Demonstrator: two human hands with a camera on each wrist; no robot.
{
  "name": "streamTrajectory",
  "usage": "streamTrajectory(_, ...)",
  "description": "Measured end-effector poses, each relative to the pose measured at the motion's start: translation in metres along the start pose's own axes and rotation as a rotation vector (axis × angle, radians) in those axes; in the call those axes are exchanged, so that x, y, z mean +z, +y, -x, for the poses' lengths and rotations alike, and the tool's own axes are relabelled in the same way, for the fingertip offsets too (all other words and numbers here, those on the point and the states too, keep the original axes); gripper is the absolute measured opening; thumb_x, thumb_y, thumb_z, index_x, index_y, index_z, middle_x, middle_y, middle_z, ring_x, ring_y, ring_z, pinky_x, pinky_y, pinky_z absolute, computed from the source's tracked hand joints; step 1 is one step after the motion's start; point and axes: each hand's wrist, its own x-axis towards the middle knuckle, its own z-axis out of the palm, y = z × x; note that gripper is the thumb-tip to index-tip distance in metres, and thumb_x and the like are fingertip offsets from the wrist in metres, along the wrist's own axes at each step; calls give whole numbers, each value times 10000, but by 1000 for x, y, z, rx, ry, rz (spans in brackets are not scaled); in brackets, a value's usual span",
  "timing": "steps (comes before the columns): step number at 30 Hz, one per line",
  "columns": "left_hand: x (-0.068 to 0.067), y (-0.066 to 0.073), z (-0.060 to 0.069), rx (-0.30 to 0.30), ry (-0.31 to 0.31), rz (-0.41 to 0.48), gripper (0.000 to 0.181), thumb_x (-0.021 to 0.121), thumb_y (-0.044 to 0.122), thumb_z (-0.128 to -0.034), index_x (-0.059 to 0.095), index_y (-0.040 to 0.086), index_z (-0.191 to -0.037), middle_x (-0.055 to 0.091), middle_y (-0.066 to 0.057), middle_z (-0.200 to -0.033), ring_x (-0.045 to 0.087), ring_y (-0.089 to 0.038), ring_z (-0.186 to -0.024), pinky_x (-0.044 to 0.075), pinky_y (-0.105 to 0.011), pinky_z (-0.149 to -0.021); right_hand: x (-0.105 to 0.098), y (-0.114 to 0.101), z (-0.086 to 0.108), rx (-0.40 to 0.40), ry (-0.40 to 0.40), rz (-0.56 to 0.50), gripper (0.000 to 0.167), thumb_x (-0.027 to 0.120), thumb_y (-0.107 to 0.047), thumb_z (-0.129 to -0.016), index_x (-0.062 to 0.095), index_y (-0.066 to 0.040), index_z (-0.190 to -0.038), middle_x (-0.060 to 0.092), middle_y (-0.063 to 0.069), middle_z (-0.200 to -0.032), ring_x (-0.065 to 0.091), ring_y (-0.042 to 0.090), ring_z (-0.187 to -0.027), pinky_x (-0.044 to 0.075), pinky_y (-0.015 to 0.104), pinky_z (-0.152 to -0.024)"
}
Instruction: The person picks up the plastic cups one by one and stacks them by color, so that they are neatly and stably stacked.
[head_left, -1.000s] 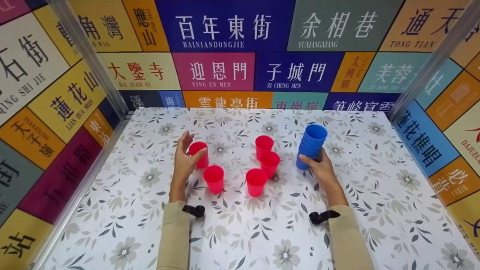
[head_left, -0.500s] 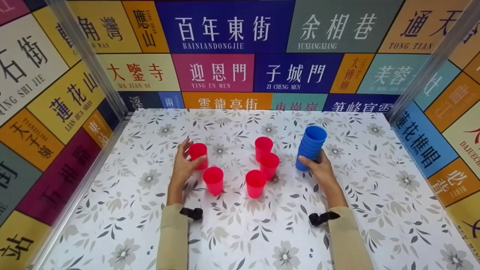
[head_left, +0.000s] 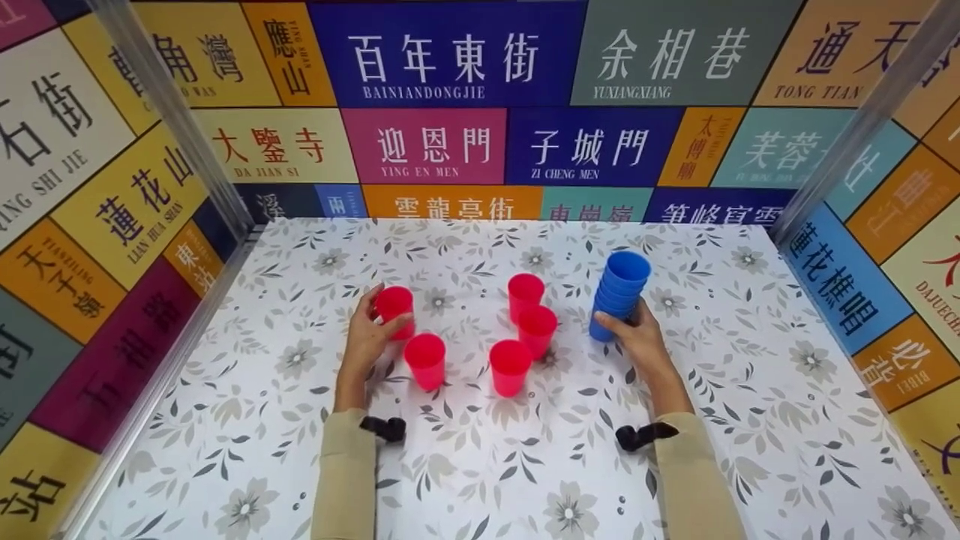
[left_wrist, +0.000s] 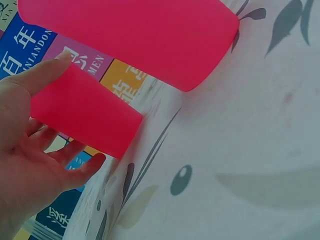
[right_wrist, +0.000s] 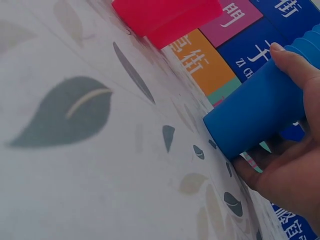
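Note:
The left hand (head_left: 364,334) curls round the leftmost red cup (head_left: 396,312), thumb on the near side and fingers on the far side. In the left wrist view this cup (left_wrist: 85,112) stands between thumb and fingers. The right hand (head_left: 641,337) grips the lower part of a stack of nested blue cups (head_left: 619,296); in the right wrist view the bottom of the stack (right_wrist: 255,110) meets the tabletop. Another red cup (head_left: 425,362) stands just right of and nearer than the held one. All the cups have their mouths up.
Three red cups stand mid-table: a rear one (head_left: 526,296), one (head_left: 537,331) close in front of it, and a nearer one (head_left: 511,368). The table (head_left: 480,480) has a flowered cover. Panels with printed characters (head_left: 420,146) rise behind and at both sides.
The left hand's fingers have come in from standing off the leftmost red cup to curling round it. The right hand and the blue stack have stayed nearly still.

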Motion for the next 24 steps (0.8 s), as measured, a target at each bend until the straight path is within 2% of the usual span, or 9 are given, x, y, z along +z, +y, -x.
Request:
streamTrajectory(4,1,0,1,-9,4,-29,815,806,135,-837,378,64,-1526,503,-195,-1460,463,-332,-1369,416,-453,-1144,-2,-1,2,5,-7,21,881,743,-263,-911,200,-131,-1592,360,172,-1597,361,310,-1472,264,455,-1246)
streamTrajectory(9,3,2,2,-17,-1,-25,799,800,119,-841,384,68,-1522,519,-181,-1441,496,-308,-1334,452,-420,-1099,-10,-4,3,-3,-25,64,909,761,-290,-895,199,-129,-1592,325,201,-1610,348,370,-1476,303,529,-1208)
streamTrajectory(14,4,3,2,-12,-1,12,773,792,93,-844,400,53,-1509,537,-169,-1418,530,-292,-1289,502,-238,-974,-18,-13,8,-36,-46,69,934,746,-271,-909,144,-155,-1614,238,191,-1650,304,388,-1502,291,548,-1216)
streamTrajectory(16,4,2,2,-11,-1,10,765,790,97,-847,404,55,-1507,539,-163,-1414,534,-287,-1278,502,-208,-941,-21,-20,12,-46,-42,66,923,720,-254,-930,113,-161,-1620,194,182,-1666,273,378,-1518,264,537,-1233)
streamTrajectory(17,4,2,2,-11,-1,7,762,790,100,-848,407,55,-1505,540,-163,-1412,535,-287,-1275,505,-209,-938,-23,-23,13,-56,-37,63,908,706,-242,-940,111,-156,-1621,192,182,-1666,271,373,-1520,250,526,-1242)
streamTrajectory(21,4,3,2,-25,-2,-11,774,786,107,-854,389,60,-1517,526,-164,-1435,518,-296,-1305,491,-349,-1044,-28,-37,19,-87,-16,58,863,672,-257,-963,120,-191,-1622,201,166,-1667,280,347,-1519,238,506,-1252)
streamTrajectory(24,4,4,2,-37,-7,-1,778,780,103,-859,378,66,-1524,524,-161,-1437,513,-295,-1308,476,-401,-1084,-30,-46,24,-131,-12,38,804,654,-229,-975,168,-221,-1615,259,155,-1648,317,317,-1500,312,420,-1229)
